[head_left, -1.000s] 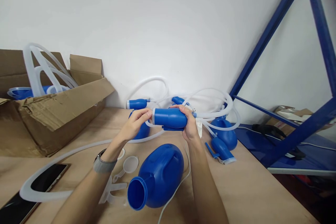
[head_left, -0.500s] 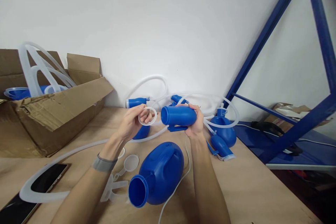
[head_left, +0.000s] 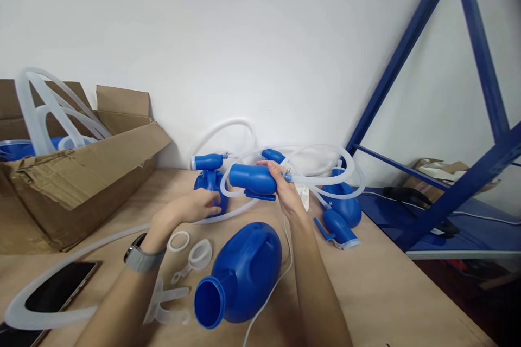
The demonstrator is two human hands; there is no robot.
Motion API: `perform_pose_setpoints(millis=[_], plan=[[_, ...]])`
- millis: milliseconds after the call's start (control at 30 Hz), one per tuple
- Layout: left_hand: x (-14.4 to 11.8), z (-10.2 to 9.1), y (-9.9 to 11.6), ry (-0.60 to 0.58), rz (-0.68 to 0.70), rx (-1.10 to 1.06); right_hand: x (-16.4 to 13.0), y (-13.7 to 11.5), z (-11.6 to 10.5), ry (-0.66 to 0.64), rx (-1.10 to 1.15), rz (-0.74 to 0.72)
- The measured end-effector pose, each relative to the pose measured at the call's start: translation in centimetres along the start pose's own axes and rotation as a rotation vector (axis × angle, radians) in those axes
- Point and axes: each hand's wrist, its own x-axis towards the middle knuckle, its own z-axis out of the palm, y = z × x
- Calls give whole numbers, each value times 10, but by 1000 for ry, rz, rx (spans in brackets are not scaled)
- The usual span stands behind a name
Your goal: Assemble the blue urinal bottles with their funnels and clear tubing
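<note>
My right hand (head_left: pixel 285 190) is closed around a blue urinal funnel (head_left: pixel 252 179), a tubular piece with a side handle and a clear hose at its narrow end. It is held above the table, its wide end pointing left. My left hand (head_left: pixel 199 206) is lower and to the left, fingers loosely bent and apart, with nothing visible in them. Just beyond it stands a blue urine bottle (head_left: pixel 222 203). Between my forearms a larger-looking blue urine bottle (head_left: pixel 252 271) lies on its side, mouth towards me. A white ring (head_left: pixel 179 241) and a translucent cap (head_left: pixel 201 255) lie near my left wrist.
A cardboard box (head_left: pixel 93 173) with hoses and blue parts stands at left. A phone (head_left: pixel 61 287) lies under a hose (head_left: pixel 52 320). Another blue bottle (head_left: pixel 344 206) and funnel (head_left: pixel 340 227) are at right, beside a blue metal frame (head_left: pixel 407 65). Hoses coil along the wall.
My left hand has dropped and moved left, and the white ring it held is no longer visible in it. My right hand has shifted left with the blue urinal funnel.
</note>
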Motion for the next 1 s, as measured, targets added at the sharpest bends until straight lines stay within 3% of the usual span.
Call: perform_pose_setpoints(millis=[167,333,433,533,600,767,900,1000], plan=[[-5,-7,31,274,102,-190,-4,-4,24,-11,261,125],[-12,-11,48,371,189,-534,-5,4,43,22,364,193],[-11,-10,51,499,184,-578,-5,9,46,112,332,193],[-11,-12,52,641,199,-546,-3,8,41,118,390,214],[-12,-14,51,699,227,-505,-2,5,35,43,382,279],[-19,-20,43,709,321,-361,2,-1,19,-391,297,484],[-28,-28,38,699,448,-269,0,-1,13,-623,340,509],[-35,-34,42,730,529,-157,-2,1,17,-721,413,491]])
